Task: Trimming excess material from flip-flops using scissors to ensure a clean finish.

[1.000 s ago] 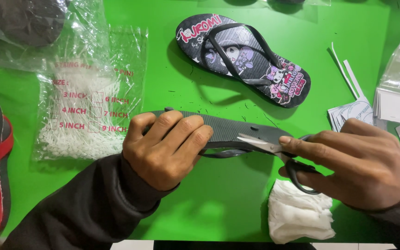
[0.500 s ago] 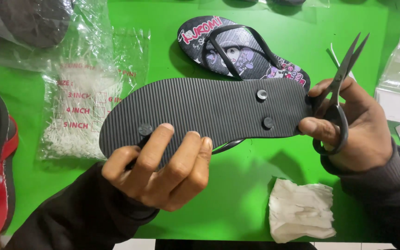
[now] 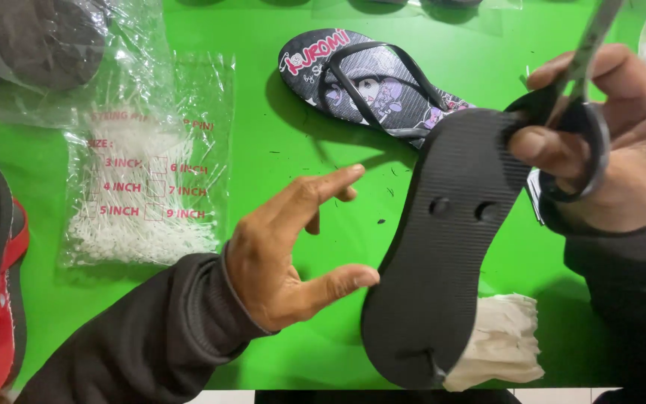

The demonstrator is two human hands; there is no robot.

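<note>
Black flip-flop sole (image 3: 443, 254) is held above the green table (image 3: 278, 150), underside up, tilted from lower left to upper right, with two round plugs seen near its middle. Its upper end is pinched by the right hand (image 3: 607, 142), whose fingers are also closed through the handles of the scissors (image 3: 585, 97). The left hand (image 3: 293, 254) is spread open with nothing gripped, only its thumb tip touching the sole's edge. A printed flip-flop (image 3: 368, 86) lies on the table behind. A clear bag of white plastic pins (image 3: 143, 194) is seen at left, and a white wad (image 3: 502, 344) beneath the sole's lower end.
</note>
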